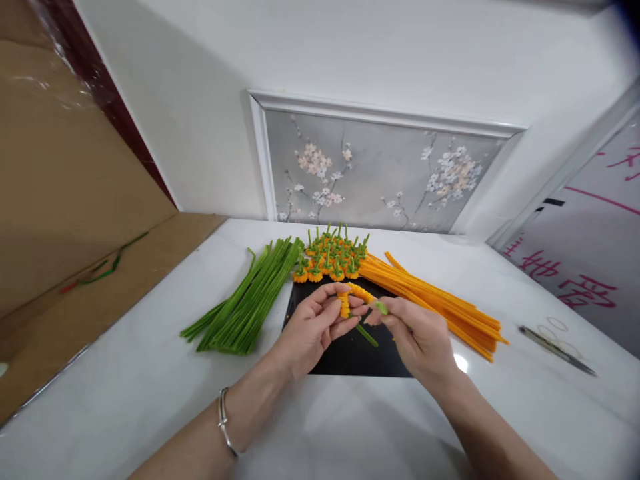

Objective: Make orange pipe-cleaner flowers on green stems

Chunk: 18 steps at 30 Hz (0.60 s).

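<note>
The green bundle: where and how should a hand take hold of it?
Probably mid-length on the green bundle, from above, closing across it: the long bundle fans out at the near end, and its far end sits beside the small orange pieces.

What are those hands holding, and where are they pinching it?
A crinkly orange strip: left hand near one end, right hand at the other.
</note>
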Tool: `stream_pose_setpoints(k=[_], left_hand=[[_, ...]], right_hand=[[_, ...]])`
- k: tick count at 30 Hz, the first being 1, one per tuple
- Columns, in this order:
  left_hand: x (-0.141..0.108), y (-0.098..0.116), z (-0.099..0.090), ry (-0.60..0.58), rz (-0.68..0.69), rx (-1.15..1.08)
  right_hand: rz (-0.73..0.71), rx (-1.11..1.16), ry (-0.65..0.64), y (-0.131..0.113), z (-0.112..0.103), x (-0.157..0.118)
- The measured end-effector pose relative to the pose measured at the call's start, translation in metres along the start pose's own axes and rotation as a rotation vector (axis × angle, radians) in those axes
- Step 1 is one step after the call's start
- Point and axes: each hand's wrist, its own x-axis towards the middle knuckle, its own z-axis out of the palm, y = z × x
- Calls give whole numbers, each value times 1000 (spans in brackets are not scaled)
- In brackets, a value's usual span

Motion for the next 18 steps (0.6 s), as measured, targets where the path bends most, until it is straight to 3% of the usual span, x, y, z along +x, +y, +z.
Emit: stream_pose_setpoints(k=[6, 10, 13, 18], left_hand=[[3, -2, 1, 149, 110, -84], [5, -2, 3, 231, 153, -137], [4, -4, 6, 237, 152, -161], [3, -6, 10, 211, 157, -150]], right_hand=[[37, -44, -57, -6, 11, 0], [28, -120, -13, -10, 20, 0], [84, -165, 22, -11, 24, -3], [119, -149, -34, -11, 24, -5]])
